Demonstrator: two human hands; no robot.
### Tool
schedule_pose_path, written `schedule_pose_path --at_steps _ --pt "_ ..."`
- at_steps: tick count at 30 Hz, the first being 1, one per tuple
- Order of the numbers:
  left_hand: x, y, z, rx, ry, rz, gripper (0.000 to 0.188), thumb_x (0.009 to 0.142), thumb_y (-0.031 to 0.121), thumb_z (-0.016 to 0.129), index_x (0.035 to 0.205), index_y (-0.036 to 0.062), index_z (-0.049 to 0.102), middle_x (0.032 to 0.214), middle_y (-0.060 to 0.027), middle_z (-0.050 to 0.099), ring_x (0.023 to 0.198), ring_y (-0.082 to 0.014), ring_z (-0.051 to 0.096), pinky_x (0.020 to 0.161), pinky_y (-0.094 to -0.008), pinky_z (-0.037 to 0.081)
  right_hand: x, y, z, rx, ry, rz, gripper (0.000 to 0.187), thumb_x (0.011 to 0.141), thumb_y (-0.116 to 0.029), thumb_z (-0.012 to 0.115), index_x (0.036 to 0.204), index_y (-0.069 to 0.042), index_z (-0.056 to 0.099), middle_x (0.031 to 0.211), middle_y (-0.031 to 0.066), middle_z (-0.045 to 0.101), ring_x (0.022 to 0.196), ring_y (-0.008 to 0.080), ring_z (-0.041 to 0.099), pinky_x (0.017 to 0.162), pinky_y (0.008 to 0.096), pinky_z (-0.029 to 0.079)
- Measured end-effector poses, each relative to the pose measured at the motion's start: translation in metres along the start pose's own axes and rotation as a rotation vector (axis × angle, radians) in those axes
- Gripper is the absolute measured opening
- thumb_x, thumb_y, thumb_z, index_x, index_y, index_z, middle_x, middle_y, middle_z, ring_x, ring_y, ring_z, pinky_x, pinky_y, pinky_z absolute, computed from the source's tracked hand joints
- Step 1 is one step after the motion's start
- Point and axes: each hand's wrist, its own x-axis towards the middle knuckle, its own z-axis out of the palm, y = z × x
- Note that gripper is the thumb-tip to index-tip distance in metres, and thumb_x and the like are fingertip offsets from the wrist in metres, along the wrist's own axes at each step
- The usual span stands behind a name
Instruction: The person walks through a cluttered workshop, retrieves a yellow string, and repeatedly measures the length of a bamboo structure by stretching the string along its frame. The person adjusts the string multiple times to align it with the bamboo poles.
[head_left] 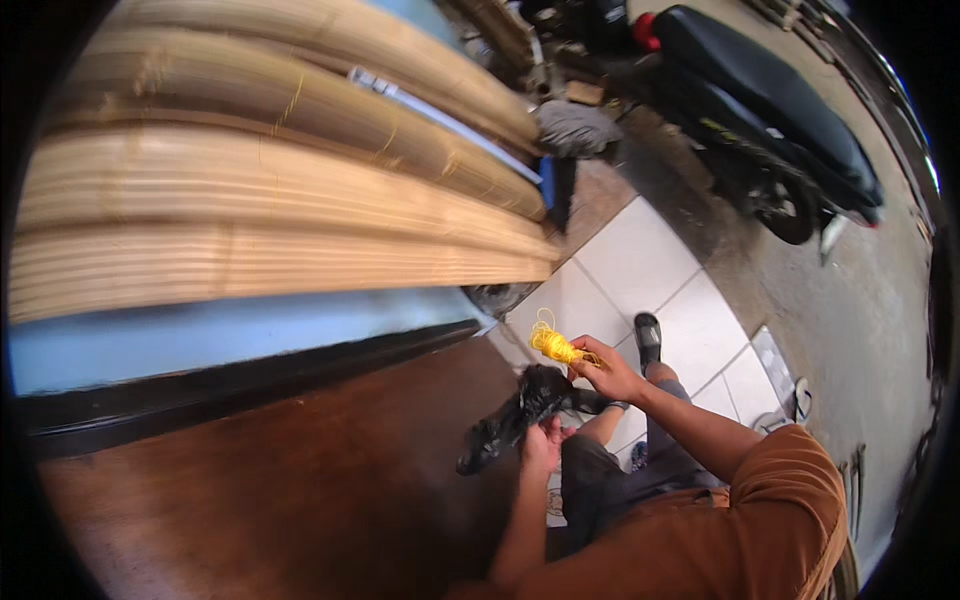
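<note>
My right hand (608,372) is closed on a bundle of yellow string (553,345), with a few thin loops standing loose at its far end. Below and to the left of it, my left hand (541,449) grips a crumpled black plastic bag (530,402). Part of the bag hangs out to the left over a brown surface. What the bag contains, if anything, cannot be seen. The string and the bag are close together, in front of my body.
Rolled bamboo blinds (280,200) lie along the upper left, above a light blue wall (230,328). A brown wooden surface (300,480) spreads at lower left. White floor tiles (640,255) run beside my feet. A black motorcycle (770,100) stands at upper right, near a grey cloth (578,128).
</note>
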Motion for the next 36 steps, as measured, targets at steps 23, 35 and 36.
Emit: schedule_pose_path --at_steps 23,35,36 --pt "-0.309 -0.357 0.619 0.885 -0.815 -0.088 0.030 0.100 0.026 0.043 0.117 0.0056 0.056 0.107 -0.0078 0.062 0.089 -0.0189 0.065 0.074 -0.0332 0.056 -0.535 -0.323 -0.443 -0.737 0.726 -0.399 0.026 0.091 -0.019 0.066 0.113 -0.007 0.060 0.099 0.0128 0.058 0.087 0.0284 0.062 0.074 0.0366 0.053" --pt "-0.292 -0.474 0.837 1.180 -1.083 -0.104 0.033 0.102 0.026 0.037 0.112 0.0021 0.059 0.100 -0.0079 0.064 0.086 -0.0170 0.065 0.065 -0.0345 0.055 -0.586 -0.366 -0.603 -0.534 1.268 -0.295 0.015 0.089 -0.008 0.067 0.099 -0.001 0.059 0.083 0.0084 0.063 0.072 0.0145 0.064 0.062 0.0298 0.052" --pt "-0.301 -0.486 0.852 1.098 -1.118 -0.119 0.036 0.103 0.027 0.034 0.114 0.0020 0.057 0.101 -0.0078 0.064 0.087 -0.0165 0.065 0.066 -0.0349 0.055 -0.593 -0.368 -0.619 -0.385 1.312 -0.298 0.014 0.090 -0.007 0.066 0.099 0.000 0.059 0.085 0.0079 0.064 0.074 0.0120 0.064 0.063 0.0281 0.052"
